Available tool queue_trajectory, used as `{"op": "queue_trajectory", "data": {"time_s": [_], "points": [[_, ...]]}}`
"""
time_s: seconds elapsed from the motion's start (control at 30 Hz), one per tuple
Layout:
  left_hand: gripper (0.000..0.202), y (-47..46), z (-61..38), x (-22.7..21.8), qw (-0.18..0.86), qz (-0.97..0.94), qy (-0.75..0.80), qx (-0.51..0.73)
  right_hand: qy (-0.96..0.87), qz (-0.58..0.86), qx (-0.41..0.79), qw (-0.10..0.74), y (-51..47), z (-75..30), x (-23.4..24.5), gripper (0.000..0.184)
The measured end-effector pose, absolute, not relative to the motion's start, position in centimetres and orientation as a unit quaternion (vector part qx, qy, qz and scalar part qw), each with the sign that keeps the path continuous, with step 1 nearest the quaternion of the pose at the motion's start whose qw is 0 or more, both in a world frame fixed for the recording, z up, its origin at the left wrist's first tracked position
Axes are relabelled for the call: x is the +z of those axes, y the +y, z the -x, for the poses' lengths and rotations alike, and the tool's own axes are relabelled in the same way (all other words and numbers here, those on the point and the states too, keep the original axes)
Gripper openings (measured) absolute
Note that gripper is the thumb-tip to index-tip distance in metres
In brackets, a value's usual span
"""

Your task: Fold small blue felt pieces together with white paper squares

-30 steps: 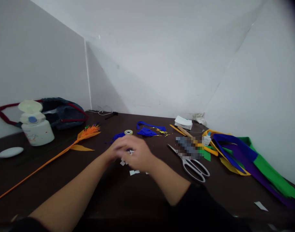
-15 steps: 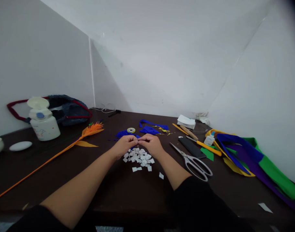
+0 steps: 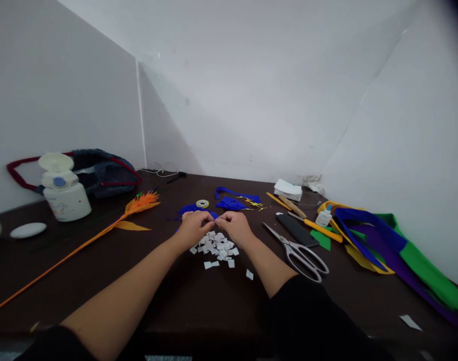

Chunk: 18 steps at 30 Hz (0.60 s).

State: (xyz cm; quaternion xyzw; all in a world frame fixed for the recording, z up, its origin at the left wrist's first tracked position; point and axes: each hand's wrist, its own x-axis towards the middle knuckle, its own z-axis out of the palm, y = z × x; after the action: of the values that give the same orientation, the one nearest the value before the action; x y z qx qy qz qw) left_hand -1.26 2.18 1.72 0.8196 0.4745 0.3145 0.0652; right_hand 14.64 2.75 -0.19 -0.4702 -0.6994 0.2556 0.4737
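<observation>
My left hand (image 3: 194,229) and my right hand (image 3: 234,226) meet fingertip to fingertip above the table, both closed in a pinch. Between them shows a thin blue strip (image 3: 214,214), partly hidden by the fingers; its material is too small to tell. Just below and nearer to me lies a loose pile of small white paper squares (image 3: 217,246), with a few strays in front. Behind my left hand sit a heap of shredded blue strips (image 3: 189,208) and a round yellow-rimmed case (image 3: 202,203). Blue pieces (image 3: 231,203) with yellow bits lie beyond my right hand.
Scissors (image 3: 298,253), a black sheath (image 3: 297,229), an orange-handled tool (image 3: 322,230), a glue bottle (image 3: 324,215) and coloured cloth strips (image 3: 387,240) lie right. Left are an orange paper flower (image 3: 139,203), a white bottle (image 3: 67,200), a white oval object (image 3: 28,230) and a denim bag (image 3: 112,173).
My fingertips have drawn slightly apart, showing more blue between them. The whole view has shifted a little; the things on the table stay where they were.
</observation>
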Motion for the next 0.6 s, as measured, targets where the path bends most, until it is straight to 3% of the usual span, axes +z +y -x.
{"op": "queue_trajectory", "data": {"time_s": [0.33, 0.43, 0.6], "points": [[0.009, 1.45, 0.77, 1.53, -0.033, -0.824, 0.47, 0.313, -0.7, 0.467, 0.292, 0.455, 3.38, -14.66, -1.05, 0.019], [0.017, 1.54, 0.83, 1.83, 0.055, -0.803, 0.505, 0.312, -0.709, 0.468, 0.266, 0.456, 3.37, -14.74, -0.91, 0.017], [0.036, 2.2, 1.49, 1.55, 0.314, -0.78, 0.444, 0.311, -0.72, 0.463, 0.258, 0.448, 3.14, -14.8, -0.58, 0.016]]}}
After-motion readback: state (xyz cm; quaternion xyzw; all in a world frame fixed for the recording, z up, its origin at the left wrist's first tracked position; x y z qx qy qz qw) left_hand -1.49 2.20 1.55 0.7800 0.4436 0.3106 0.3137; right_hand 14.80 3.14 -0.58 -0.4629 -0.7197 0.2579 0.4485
